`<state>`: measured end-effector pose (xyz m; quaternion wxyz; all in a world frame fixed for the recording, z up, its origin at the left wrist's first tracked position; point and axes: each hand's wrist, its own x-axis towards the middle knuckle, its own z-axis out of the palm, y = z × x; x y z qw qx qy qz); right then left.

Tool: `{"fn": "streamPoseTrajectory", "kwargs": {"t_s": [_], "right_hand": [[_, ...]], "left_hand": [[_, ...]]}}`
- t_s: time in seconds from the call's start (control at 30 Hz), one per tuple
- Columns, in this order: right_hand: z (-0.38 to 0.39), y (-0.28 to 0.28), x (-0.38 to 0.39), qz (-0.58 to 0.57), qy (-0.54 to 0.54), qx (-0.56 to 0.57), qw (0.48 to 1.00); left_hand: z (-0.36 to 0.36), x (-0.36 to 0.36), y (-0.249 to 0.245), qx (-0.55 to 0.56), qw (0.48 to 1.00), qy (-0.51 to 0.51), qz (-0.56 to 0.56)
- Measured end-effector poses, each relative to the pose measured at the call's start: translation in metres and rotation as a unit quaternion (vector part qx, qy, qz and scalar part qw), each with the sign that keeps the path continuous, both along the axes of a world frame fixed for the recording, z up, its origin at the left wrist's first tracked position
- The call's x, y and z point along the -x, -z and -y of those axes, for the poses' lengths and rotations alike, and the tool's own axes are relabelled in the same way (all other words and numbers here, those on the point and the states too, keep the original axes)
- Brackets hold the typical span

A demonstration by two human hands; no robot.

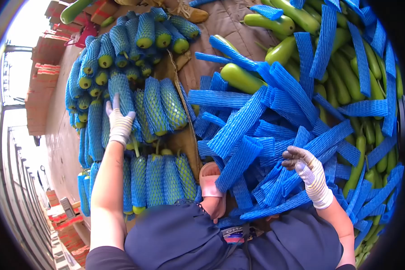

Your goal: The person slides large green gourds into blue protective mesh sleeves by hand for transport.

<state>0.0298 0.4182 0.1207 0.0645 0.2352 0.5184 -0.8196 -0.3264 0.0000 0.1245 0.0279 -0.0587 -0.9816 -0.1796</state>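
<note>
My left hand (pixel 120 122), in a striped glove with greyish fingertips, rests with fingers spread on the lower part of a long green gourd in a blue foam net sleeve (pixel 120 89). That gourd lies on top of a stack of netted gourds (pixel 155 105). On the right, my right hand (pixel 307 173), gloved too, is raised over a heap of loose blue foam net sleeves (pixel 240 121). Its fingers are slightly bent and apart, with nothing visible between them. Bare green gourds (pixel 243 77) lie among and behind the sleeves.
A large pile of bare gourds (pixel 346 81) with scattered sleeves fills the right side. A brown cloth edge (pixel 191 139) runs beside the netted stack. My pink sandal (pixel 213 182) stands between stack and sleeves. Cardboard boxes (pixel 45 85) stand at the left.
</note>
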Motion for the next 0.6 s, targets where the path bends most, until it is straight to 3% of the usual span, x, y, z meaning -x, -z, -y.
{"fn": "streamPoseTrajectory", "kwargs": {"t_s": [0.07,0.1,0.17,0.23,0.27,0.3,0.33,0.37,0.43,0.5,0.53,0.6], "right_hand": [[-0.001,-0.003,0.001,0.021,-0.009,-0.009,1.000],[0.000,-0.003,0.003,0.019,-0.006,-0.012,1.000],[0.003,-0.002,0.004,0.010,-0.018,0.010,1.000],[0.001,-0.004,0.004,-0.003,-0.016,0.000,1.000],[-0.003,0.000,0.006,-0.026,-0.021,-0.059,0.998],[-0.009,0.006,0.007,-0.043,-0.027,-0.119,0.992],[-0.016,0.010,0.012,-0.082,-0.044,-0.286,0.954],[-0.024,0.015,0.018,-0.117,-0.068,-0.445,0.885],[-0.032,0.032,0.034,-0.140,-0.109,-0.598,0.782],[-0.032,0.036,0.051,-0.140,-0.124,-0.659,0.729],[-0.034,0.040,0.061,-0.146,-0.133,-0.679,0.707],[-0.035,0.043,0.086,-0.171,-0.098,-0.715,0.671]], "left_hand": [[-0.004,-0.013,0.019,0.066,0.995,0.066,0.028],[-0.011,-0.021,0.027,0.071,0.989,0.049,0.118],[-0.024,-0.031,0.029,0.152,0.980,-0.009,0.128],[-0.014,-0.025,0.037,0.178,0.978,0.021,0.102],[-0.019,-0.024,0.034,0.193,0.975,0.010,0.112],[-0.020,-0.023,0.037,0.292,0.954,0.030,0.061],[-0.015,-0.020,0.042,0.302,0.951,0.073,0.001],[-0.025,-0.021,0.041,0.282,0.953,0.096,-0.053],[-0.070,-0.036,0.024,0.098,0.962,0.218,-0.133],[-0.128,-0.058,0.003,-0.124,0.931,0.343,0.005],[-0.161,-0.081,-0.012,-0.179,0.923,0.326,0.102],[-0.201,-0.108,-0.023,-0.095,0.902,0.375,0.192]]}}
